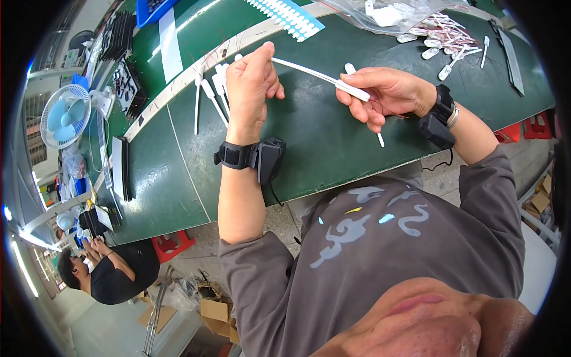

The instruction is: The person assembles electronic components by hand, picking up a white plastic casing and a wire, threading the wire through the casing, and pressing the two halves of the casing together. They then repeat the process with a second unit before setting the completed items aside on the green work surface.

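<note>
White plastic strip [309, 72], long and thin, is held above the green desk [321, 149] between both hands, running from upper left to lower right. Its left end is pinched by the fingertips of the left hand [251, 83], which is closed around it with the thumb uppermost; a black wrist strap with a small black device [253, 157] is worn on that forearm. Its thicker right end is gripped in the closed fingers of the right hand [386, 92], from which a second short white piece [379, 140] is seen hanging below the palm; a black wristband [440, 113] is worn on this arm as well. A row of similar white strips [211, 92] is laid on the desk just left of the left hand, beside a pale band [172, 83] that crosses the surface. A loose heap of small white parts [443, 38] is spread at the far right of the desk, partly on a clear plastic bag [380, 15]. A blue sheet with white dots [291, 15] is placed at the far edge. A black flat strip [511, 59] lies at the right end. A small blue fan [64, 116] stands at the far left, and another person in a black top [113, 276] is seated at lower left.
</note>
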### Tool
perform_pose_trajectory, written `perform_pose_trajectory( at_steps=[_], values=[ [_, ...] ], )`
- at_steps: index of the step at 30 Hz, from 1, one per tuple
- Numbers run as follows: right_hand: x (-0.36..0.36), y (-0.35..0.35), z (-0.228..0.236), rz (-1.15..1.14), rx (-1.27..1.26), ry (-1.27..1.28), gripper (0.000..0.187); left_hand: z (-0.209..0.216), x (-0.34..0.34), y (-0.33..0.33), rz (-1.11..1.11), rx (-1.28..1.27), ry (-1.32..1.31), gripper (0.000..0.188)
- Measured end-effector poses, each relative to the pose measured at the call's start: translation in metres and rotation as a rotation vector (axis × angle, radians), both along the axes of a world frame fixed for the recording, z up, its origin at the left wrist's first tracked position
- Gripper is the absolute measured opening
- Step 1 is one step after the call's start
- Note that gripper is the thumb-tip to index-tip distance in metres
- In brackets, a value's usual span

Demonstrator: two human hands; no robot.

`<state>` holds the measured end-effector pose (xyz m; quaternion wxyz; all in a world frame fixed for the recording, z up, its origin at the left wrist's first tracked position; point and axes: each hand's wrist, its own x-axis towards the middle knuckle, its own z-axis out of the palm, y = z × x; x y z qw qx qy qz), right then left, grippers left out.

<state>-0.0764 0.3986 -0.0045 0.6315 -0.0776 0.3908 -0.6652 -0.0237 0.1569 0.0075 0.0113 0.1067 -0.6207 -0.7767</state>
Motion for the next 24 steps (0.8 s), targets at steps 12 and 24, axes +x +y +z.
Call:
perform_pose_trajectory(
  at_steps=[12,24],
  values=[
    [0.005,-0.001,0.011,-0.022,0.019,-0.123,0.036,-0.007,0.0,0.004,-0.01,-0.007,0.118,0.04],
    [-0.005,0.006,-0.006,0.049,-0.296,-0.228,0.035,-0.014,0.007,0.031,-0.309,0.07,0.165,0.02]
  ],
)
